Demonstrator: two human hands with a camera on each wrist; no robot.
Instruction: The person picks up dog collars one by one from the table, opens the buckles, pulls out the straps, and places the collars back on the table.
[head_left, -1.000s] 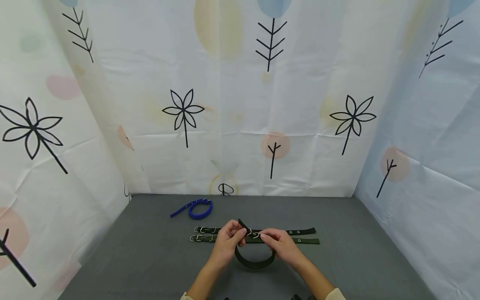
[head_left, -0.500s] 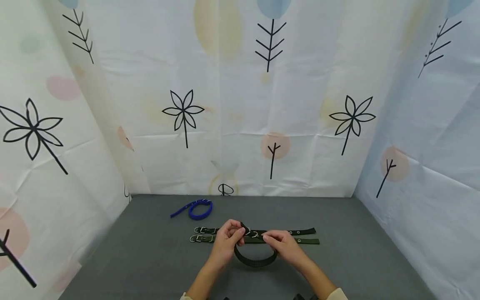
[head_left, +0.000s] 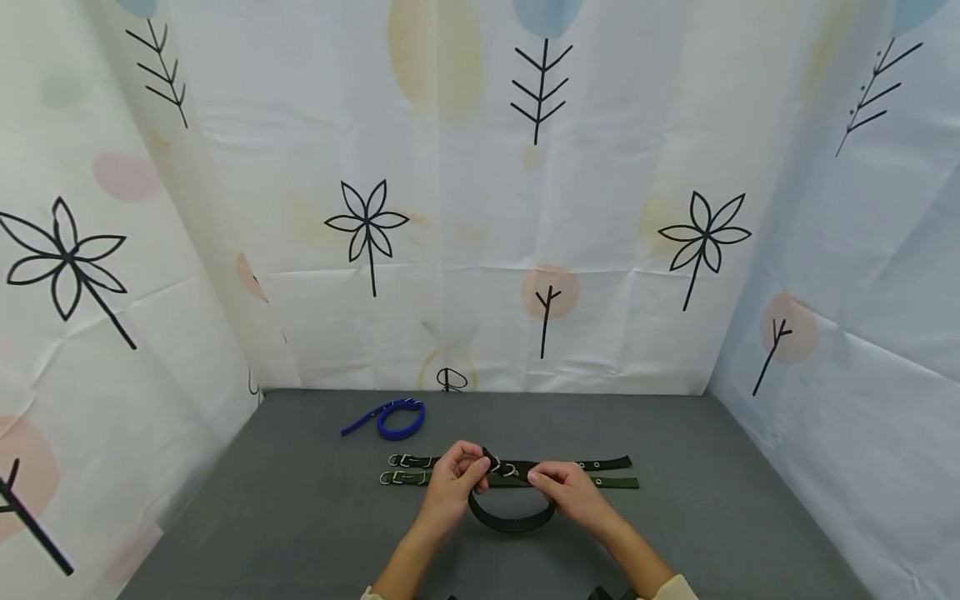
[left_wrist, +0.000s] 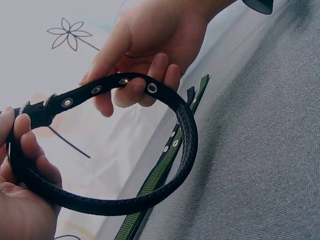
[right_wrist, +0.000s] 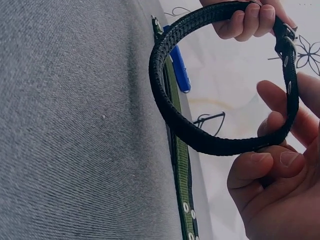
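Observation:
Both hands hold a black collar (head_left: pixel 512 525) bent into a loop above the table, its strap passing through a metal buckle (left_wrist: pixel 49 100). My left hand (head_left: pixel 448 483) grips it by the buckle end, fingers curled round the band. My right hand (head_left: pixel 572 493) pinches the strap further along, where metal eyelets (left_wrist: pixel 96 90) run in a row. In the right wrist view the loop (right_wrist: pixel 172 112) is round, with its padded inner side showing. Behind the hands, a second black collar (head_left: pixel 603 464) and a green collar (head_left: pixel 618 482) lie straight, partly hidden by the hands.
A blue collar (head_left: pixel 400 435), coiled with its tail out to the left, lies at the back left of the grey table (head_left: pixel 300 517). White printed cloth (head_left: pixel 480 208) hangs behind and on both sides.
My right hand has shifted slightly to the right along with the strap, and the loop looks a little wider. My left hand has hardly moved. The collars on the table lie as before.

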